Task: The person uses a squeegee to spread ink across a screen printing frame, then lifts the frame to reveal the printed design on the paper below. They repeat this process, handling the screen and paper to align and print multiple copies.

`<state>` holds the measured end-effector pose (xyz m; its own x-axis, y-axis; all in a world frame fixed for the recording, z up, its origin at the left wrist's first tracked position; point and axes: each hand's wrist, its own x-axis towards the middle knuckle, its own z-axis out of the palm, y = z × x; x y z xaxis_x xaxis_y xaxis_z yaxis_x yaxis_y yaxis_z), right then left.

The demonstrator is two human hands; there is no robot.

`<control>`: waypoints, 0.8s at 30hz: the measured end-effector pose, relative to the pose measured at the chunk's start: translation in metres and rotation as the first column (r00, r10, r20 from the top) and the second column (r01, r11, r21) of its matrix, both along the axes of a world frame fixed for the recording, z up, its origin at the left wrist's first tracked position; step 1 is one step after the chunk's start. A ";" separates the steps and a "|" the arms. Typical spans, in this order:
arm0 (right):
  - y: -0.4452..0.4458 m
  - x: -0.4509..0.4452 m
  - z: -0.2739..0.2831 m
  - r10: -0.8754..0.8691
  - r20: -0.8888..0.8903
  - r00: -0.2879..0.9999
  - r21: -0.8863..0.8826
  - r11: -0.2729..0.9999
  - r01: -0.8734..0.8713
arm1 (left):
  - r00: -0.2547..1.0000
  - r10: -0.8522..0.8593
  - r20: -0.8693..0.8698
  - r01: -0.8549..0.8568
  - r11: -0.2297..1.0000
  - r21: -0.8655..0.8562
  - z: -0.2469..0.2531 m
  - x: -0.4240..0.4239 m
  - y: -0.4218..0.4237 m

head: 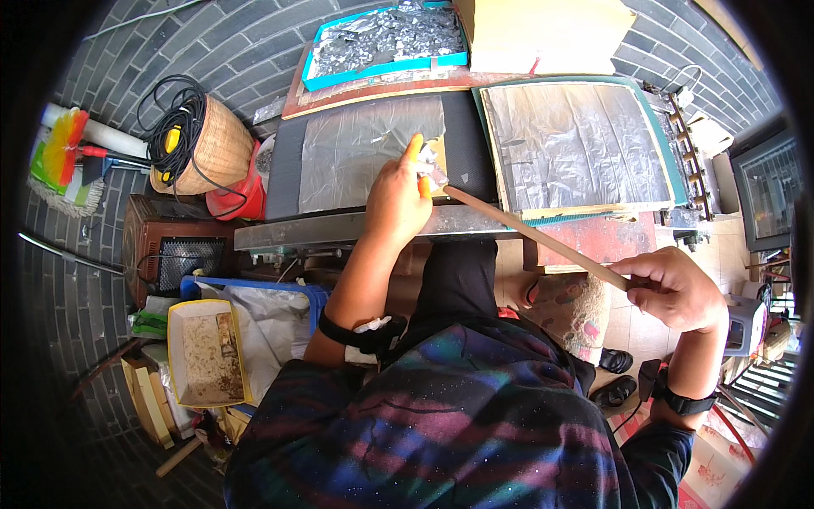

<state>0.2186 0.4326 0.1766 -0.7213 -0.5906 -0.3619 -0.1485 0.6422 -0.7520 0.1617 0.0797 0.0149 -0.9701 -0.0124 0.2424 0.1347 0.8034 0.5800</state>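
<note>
My left hand (399, 200) is over the workbench, with yellow coverings on two fingertips. Between those fingers is a small crumpled, whitish-silver piece (435, 170), partly hidden by the hand. A long wooden stick (537, 235) slants from this piece down to my right hand (677, 289), which grips its near end. Under and beside my left hand, a thin wrinkled silvery foil sheet (343, 156) lies on a black mat (467, 140). A patch of yellowish paper shows at the foil's right edge. Farther right, another wrinkled foil sheet (579, 146) covers a pale backing on a green mat (661, 146).
A blue tray (385, 67) full of foil scraps stands at the back, beside a yellow board (547, 38). Left are a wicker basket (219, 149) with coiled black cable, a red bucket (232, 203) and a yellow-rimmed tray (200, 353). A metal edge (305, 230) fronts the bench.
</note>
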 end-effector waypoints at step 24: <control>-0.014 -0.007 -0.012 -0.030 -0.020 0.999 -0.023 0.999 0.029 | 1.000 0.016 -0.026 -0.017 0.999 -0.043 0.001 0.004 0.004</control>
<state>0.2114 0.4182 0.1648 -0.7456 -0.5768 -0.3336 -0.1452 0.6293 -0.7635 0.1660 0.0841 0.0162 -0.9634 -0.0175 0.2675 0.1351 0.8302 0.5409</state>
